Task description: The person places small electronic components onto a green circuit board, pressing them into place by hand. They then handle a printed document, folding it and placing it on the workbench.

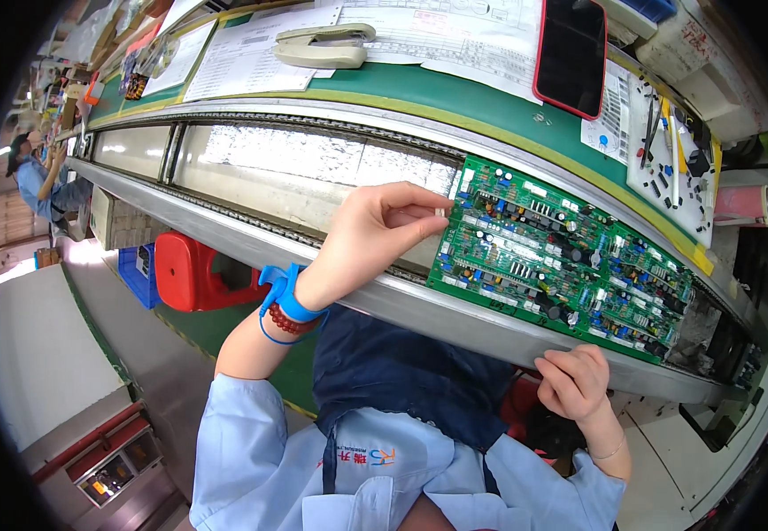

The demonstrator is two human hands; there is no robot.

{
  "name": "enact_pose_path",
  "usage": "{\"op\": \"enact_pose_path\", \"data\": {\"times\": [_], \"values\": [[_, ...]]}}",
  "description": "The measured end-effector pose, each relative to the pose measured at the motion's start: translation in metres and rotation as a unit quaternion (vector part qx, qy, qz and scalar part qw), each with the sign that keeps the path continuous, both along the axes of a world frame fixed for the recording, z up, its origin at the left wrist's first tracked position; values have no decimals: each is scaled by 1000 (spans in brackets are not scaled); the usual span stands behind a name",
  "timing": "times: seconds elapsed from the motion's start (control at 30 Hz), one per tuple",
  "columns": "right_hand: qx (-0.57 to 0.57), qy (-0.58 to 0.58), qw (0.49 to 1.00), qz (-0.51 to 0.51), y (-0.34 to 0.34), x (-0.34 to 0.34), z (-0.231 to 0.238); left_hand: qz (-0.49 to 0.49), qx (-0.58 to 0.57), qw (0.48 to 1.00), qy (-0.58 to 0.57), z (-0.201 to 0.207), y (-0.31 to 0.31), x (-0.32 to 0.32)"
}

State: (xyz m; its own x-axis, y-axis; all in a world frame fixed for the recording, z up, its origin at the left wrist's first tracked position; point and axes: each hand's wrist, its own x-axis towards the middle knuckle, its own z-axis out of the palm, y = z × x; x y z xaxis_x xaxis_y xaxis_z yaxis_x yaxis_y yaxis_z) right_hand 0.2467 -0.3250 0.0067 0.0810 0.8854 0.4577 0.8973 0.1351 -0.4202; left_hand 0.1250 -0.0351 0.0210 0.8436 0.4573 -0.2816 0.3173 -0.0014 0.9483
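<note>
A green circuit board crowded with small components lies across the metal rails of a conveyor track. My left hand comes over the near rail, thumb and forefinger pinched together at the board's left edge. Anything between those fingertips is too small to make out. A blue wrist strap and a dark red bead bracelet circle that wrist. My right hand is closed, its fingers curled, by the near rail below the board's right half. What it holds, if anything, is hidden.
Beyond the track, a green bench carries papers, a stapler and a red-edged phone. At right, a white sheet holds loose dark parts and tools. A red stool and blue crate stand left; another person sits farther off.
</note>
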Motion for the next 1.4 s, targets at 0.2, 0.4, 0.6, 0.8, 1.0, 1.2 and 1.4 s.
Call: {"op": "enact_pose_path", "data": {"times": [0.2, 0.4, 0.6, 0.8, 1.0, 1.2, 1.4], "values": [[2, 8, 1000, 6, -1, 0, 1, -57, 92, 993, -38, 3, -3, 5], [2, 10, 1000, 4, -2, 0, 0, -137, 202, 970, 5, 3, -3, 8], [3, 9, 1000, 6, -3, 1, 0, -177, 332, 926, -24, 4, -9, 10], [4, 14, 1000, 6, -3, 2, 0, -202, 391, 897, -48, 10, -16, 16], [5, 12, 1000, 5, -3, 2, 0, -235, 400, 885, -43, 13, -19, 23], [9, 16, 1000, 3, -3, 3, -1, -223, 362, 905, -31, 13, -20, 26], [0, 38, 999, 4, -3, 2, 0, -153, 400, 895, -122, 18, -22, 27]]}}
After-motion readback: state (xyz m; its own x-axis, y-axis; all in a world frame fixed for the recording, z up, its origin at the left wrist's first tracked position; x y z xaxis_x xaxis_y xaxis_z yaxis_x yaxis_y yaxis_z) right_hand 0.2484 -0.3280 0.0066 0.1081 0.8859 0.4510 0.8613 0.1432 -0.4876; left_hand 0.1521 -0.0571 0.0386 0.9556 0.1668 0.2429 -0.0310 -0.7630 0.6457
